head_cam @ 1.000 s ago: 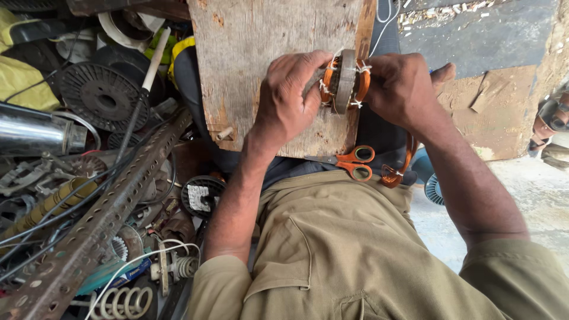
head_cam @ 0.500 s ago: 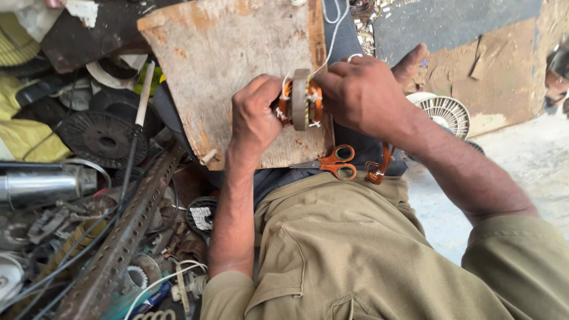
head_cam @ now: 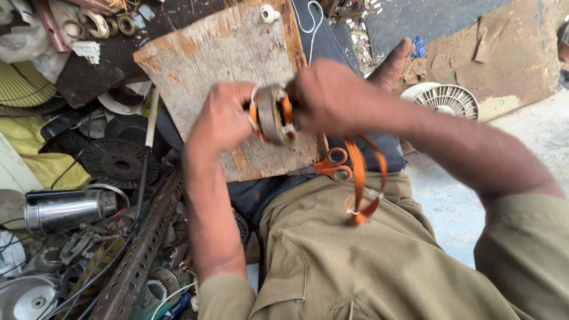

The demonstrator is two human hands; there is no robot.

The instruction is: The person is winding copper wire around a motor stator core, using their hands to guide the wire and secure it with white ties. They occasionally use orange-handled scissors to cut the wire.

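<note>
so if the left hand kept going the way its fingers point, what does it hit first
The left hand points rightward, with its fingers already on the round coil. Going straight on, it would press into that coil, then likely the right hand gripping the other side. Depth is hard to judge.

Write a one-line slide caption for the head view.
Both hands, left and right, grip a round motor winding over a worn wooden board, orange-handled scissors lying beside.

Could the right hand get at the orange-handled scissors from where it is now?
Probably yes. The scissors lie in the open at the wooden board's near edge, just below the right hand, with only the loose orange strap beside them. But that hand, with the left hand, grips the wound motor core.
</note>
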